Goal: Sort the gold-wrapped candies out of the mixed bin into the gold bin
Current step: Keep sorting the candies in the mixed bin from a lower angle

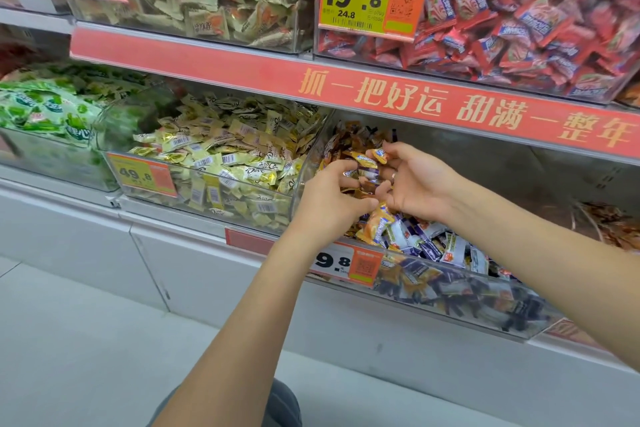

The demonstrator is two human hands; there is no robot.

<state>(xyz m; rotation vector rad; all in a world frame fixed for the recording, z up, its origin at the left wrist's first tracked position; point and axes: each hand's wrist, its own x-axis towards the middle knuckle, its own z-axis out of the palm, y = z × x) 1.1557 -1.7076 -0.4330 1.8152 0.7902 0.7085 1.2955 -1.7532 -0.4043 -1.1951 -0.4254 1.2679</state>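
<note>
Both hands are working over the mixed bin [450, 302] on the lower shelf. Left hand [329, 198] is curling its fingers around wrapped candies [367, 172]; right hand [412, 180] is pinching an orange-gold piece [379, 155]. The gold bin [207, 198] is sitting just left, touching the mixed bin.

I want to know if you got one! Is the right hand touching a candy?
Touching. The head view shows the right hand with thumb and fingers pinching an orange-wrapped candy above the mixed bin.
</note>
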